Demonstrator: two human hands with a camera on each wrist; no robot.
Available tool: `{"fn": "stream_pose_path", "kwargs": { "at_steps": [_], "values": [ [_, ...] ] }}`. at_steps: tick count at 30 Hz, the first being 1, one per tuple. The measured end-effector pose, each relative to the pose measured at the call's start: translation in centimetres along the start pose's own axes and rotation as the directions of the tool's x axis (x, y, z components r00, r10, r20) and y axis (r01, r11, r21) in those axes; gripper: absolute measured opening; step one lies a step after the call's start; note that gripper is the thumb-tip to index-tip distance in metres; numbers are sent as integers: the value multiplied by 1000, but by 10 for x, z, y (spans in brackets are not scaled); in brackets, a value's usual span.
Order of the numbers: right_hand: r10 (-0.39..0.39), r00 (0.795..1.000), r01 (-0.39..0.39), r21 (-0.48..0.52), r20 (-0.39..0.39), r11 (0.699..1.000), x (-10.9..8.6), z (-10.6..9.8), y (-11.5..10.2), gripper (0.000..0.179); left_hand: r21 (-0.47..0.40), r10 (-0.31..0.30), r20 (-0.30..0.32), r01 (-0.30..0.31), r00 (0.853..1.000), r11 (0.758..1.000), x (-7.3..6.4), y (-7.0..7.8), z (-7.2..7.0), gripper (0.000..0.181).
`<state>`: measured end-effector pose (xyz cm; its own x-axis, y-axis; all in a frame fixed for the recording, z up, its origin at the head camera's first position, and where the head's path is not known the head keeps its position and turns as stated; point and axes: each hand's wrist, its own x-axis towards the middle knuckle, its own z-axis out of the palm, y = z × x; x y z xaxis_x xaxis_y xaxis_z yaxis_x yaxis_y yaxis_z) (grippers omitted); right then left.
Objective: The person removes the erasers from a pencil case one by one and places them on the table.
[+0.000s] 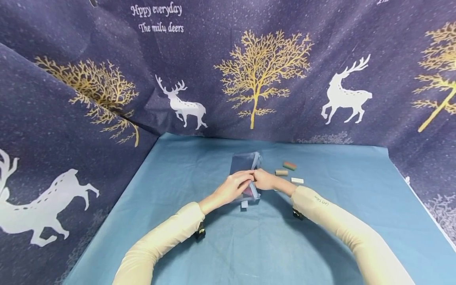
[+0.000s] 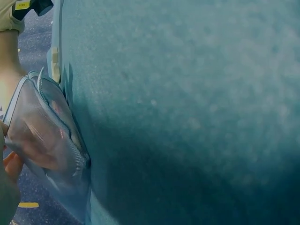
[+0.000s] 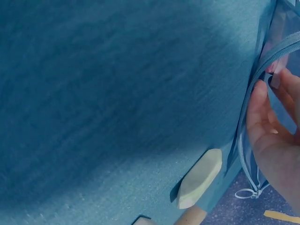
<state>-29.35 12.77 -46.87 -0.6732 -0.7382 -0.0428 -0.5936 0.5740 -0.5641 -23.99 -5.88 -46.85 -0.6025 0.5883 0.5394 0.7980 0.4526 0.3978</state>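
Note:
A see-through blue mesh zip pouch (image 1: 243,162) lies on the blue cloth, its zip side parted. My left hand (image 1: 233,186) pinches the pouch's edge; its fingertips (image 2: 14,166) show there in the left wrist view. My right hand (image 3: 276,122) reaches in through the opening, thumb and fingers bent inside the zip edge. A small grey and dark piece (image 3: 274,81) shows at its fingertips; I cannot tell if they hold it. Something pink (image 3: 277,63) lies inside the pouch, partly hidden by the zip.
Right of the pouch lie a white block (image 1: 297,181), a tan cylinder (image 1: 281,172) and a red, orange and green block (image 1: 289,165). A small white square (image 1: 244,204) sits at the pouch's near end. A dark curtain (image 1: 285,79) with deer and trees hangs behind.

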Motion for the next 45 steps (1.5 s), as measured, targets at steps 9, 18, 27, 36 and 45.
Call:
{"fn": "stream_pose_path", "kwargs": {
  "at_steps": [9,18,27,36,45],
  "values": [
    [9,1000,-8,-5,6,1000,1,1,3,16,-2,17,-8,-17,1000,1000,0,0,1,18],
    [39,999,-39,25,-11,999,2,-1,1,23,-17,12,-7,-12,1000,1000,1,-1,0,19],
    [3,998,-5,-42,-55,999,0,-2,6,31,-19,14,-6,-14,1000,1000,0,-2,0,19],
    [-52,995,54,22,-82,998,-7,-4,11,28,-32,12,-21,-13,1000,999,0,-3,2,19],
    [-84,992,87,25,-98,996,-10,-4,15,20,-17,38,-33,-38,999,999,0,-3,4,19]
  ]
}}
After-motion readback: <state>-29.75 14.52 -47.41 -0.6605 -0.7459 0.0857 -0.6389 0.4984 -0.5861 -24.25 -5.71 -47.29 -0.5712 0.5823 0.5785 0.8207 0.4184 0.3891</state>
